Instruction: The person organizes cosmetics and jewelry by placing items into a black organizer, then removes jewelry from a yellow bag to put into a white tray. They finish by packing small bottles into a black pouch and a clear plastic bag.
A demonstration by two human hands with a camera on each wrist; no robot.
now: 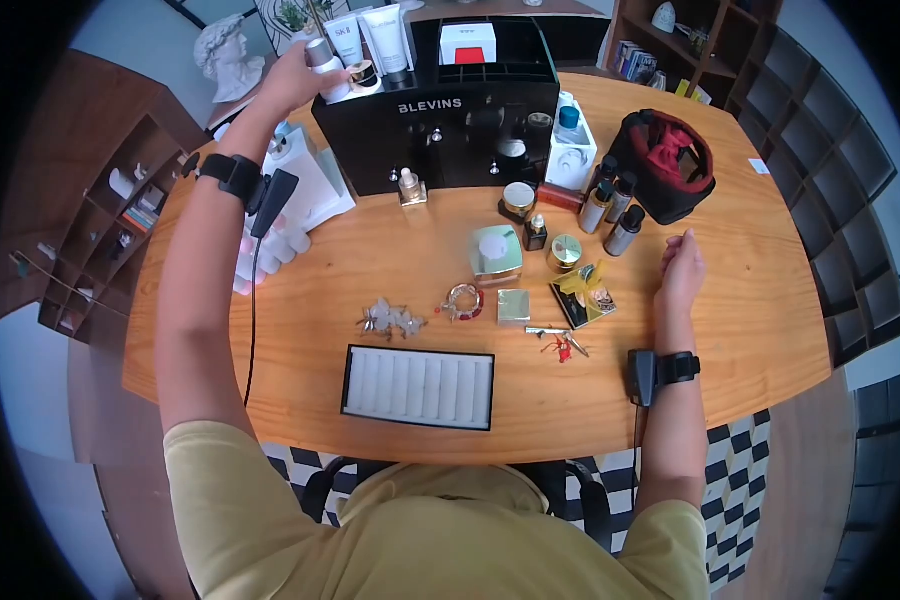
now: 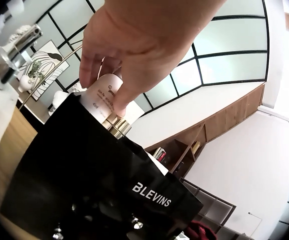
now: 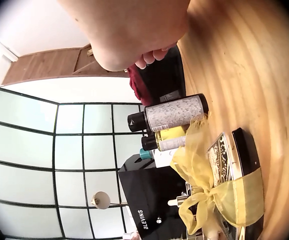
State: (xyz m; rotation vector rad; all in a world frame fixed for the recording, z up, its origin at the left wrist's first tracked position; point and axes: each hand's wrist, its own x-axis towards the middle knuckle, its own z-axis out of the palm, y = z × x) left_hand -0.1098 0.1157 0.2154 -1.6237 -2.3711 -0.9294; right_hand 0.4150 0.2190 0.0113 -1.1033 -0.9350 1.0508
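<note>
My left hand (image 1: 290,84) reaches to the back left corner of a black BLEVINS cosmetics organizer (image 1: 370,150). Its thumb and fingers pinch a white bottle with small print (image 2: 103,95), whose lower end is hidden behind the organizer's wall in the left wrist view. Beside the bottle stand a gold-collared jar (image 1: 364,78) and white squeeze tubes (image 1: 386,42). At the right, my right hand (image 1: 681,272) rests on the wooden table with fingers loosely curled and nothing in them. Nearest to it are dark-capped bottles (image 3: 177,112) and a box tied with yellow ribbon (image 3: 229,165).
A compartment tray (image 1: 418,388) lies at the table's front. Behind it are hair clips (image 1: 392,318), a bracelet (image 1: 463,302), a green box (image 1: 497,253) and small jars. A black and red basket (image 1: 660,165) stands back right; white bottles (image 1: 270,250) stand at the left.
</note>
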